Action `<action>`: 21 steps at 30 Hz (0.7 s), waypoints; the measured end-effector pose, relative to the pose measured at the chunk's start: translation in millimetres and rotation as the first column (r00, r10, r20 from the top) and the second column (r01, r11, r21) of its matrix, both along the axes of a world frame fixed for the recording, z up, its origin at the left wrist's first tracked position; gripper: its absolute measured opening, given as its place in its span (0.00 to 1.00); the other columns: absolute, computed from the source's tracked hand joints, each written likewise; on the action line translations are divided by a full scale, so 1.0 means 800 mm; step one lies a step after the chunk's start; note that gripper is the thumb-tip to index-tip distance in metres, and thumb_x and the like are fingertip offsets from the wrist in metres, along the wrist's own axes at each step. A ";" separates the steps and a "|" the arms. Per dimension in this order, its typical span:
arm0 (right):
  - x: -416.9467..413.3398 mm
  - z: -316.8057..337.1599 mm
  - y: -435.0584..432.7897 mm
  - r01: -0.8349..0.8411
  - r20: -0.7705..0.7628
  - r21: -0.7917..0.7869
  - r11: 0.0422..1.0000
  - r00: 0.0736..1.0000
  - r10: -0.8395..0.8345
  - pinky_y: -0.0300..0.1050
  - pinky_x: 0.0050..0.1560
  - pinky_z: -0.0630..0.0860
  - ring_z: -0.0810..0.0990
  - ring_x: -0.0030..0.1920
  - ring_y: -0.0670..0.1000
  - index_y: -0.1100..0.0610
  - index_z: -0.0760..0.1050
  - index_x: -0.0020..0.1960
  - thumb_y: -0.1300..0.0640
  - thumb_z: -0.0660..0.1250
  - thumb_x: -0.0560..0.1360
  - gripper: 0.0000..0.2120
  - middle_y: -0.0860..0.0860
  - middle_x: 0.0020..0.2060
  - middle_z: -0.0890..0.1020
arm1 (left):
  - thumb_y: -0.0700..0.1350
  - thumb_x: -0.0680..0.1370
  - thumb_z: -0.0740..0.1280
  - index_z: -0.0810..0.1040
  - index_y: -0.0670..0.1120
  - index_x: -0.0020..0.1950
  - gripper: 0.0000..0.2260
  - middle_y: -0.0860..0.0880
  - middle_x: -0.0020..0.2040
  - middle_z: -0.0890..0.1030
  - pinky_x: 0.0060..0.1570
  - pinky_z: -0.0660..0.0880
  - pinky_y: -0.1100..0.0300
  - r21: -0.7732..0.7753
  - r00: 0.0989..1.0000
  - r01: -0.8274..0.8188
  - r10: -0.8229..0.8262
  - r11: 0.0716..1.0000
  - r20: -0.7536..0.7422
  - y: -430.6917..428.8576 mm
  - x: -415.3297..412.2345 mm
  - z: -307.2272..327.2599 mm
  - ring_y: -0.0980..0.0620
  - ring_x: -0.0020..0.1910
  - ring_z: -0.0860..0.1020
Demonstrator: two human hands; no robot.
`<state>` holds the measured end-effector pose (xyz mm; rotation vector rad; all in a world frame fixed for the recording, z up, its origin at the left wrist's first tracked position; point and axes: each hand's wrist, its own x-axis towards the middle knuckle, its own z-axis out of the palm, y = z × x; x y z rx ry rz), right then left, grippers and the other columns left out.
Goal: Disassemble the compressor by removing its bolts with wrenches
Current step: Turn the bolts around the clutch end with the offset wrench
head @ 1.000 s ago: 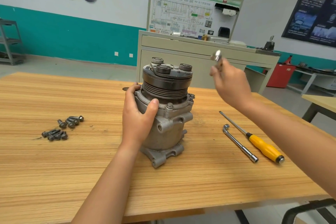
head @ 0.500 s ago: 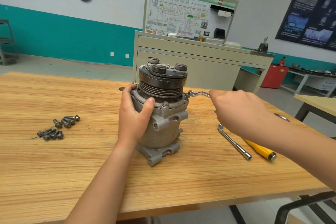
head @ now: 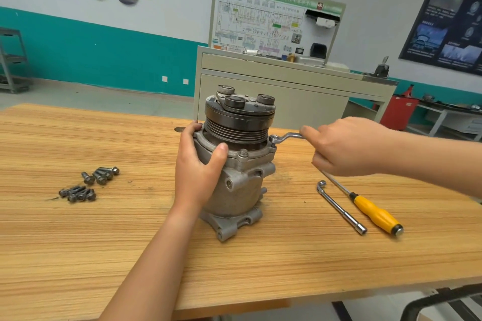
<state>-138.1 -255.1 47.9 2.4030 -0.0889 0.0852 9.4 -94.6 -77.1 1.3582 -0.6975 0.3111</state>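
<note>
From the head view, your compressor [head: 236,172] stood upright in the middle of the surface [head: 104,247], pulley end up. Your left hand [head: 198,174] gripped its flange, thumb on the near side. Your right hand [head: 347,146] held the shank of a ring wrench [head: 285,136], whose ring sat over a bolt at the flange's right edge. A pile of loose bolts [head: 88,185] lay well to the left, so a good part looked done. At least one flange bolt [head: 243,151] remained seated on the near side; the far side was hidden.
</note>
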 end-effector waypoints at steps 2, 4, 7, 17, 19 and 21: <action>0.013 0.004 -0.023 -0.052 -0.044 -0.055 0.997 0.998 0.050 0.39 0.24 0.60 0.67 0.27 0.47 0.56 0.64 0.60 0.53 0.51 0.79 0.12 0.48 0.34 0.74 | 0.61 0.64 0.60 0.64 0.55 0.61 0.26 0.67 0.52 0.69 0.44 0.62 0.84 -0.001 1.000 -0.007 0.007 1.000 0.007 0.000 0.001 -0.001 0.80 0.50 0.67; 0.031 0.005 -0.038 -0.073 -0.058 -0.092 0.993 0.996 0.068 0.38 0.27 0.65 0.70 0.29 0.47 0.55 0.63 0.62 0.58 0.52 0.79 0.12 0.48 0.37 0.73 | 0.61 0.65 0.60 0.64 0.55 0.61 0.26 0.67 0.53 0.68 0.45 0.61 0.84 0.001 1.000 -0.006 0.006 1.000 0.004 -0.001 0.001 -0.001 0.79 0.51 0.67; 0.063 -0.003 -0.049 -0.150 0.035 -0.065 0.986 0.988 0.153 0.46 0.55 0.73 0.78 0.46 0.53 0.58 0.67 0.63 0.64 0.57 0.77 0.14 0.51 0.48 0.79 | 0.61 0.65 0.59 0.64 0.55 0.61 0.26 0.67 0.54 0.68 0.46 0.61 0.83 0.001 1.000 -0.020 0.019 1.000 0.017 -0.001 0.003 -0.002 0.79 0.51 0.67; 0.059 -0.002 -0.044 -0.393 0.722 0.072 0.917 0.655 0.224 0.55 0.31 0.77 0.78 0.27 0.60 0.70 0.77 0.47 0.70 0.64 0.72 0.05 0.62 0.28 0.79 | 0.60 0.66 0.59 0.66 0.51 0.63 0.28 0.66 0.55 0.69 0.47 0.62 0.82 -0.009 0.999 -0.036 0.036 0.999 0.031 -0.004 0.004 -0.004 0.77 0.53 0.68; 0.029 0.007 -0.034 -0.313 0.739 0.196 0.929 0.670 0.070 0.45 0.26 0.69 0.74 0.23 0.59 0.69 0.73 0.52 0.64 0.60 0.77 0.09 0.58 0.25 0.74 | 0.60 0.66 0.59 0.66 0.49 0.64 0.29 0.65 0.55 0.69 0.48 0.62 0.82 -0.027 0.998 -0.045 0.045 0.999 0.032 -0.007 0.004 -0.005 0.77 0.53 0.68; 0.006 0.003 -0.018 -0.154 0.586 0.334 0.930 0.806 -0.077 0.43 0.25 0.66 0.71 0.24 0.54 0.64 0.69 0.56 0.58 0.55 0.80 0.11 0.52 0.25 0.71 | 0.59 0.66 0.59 0.67 0.47 0.65 0.30 0.65 0.55 0.69 0.48 0.62 0.82 -0.042 0.998 -0.049 0.050 0.998 0.029 -0.009 0.004 -0.007 0.77 0.53 0.68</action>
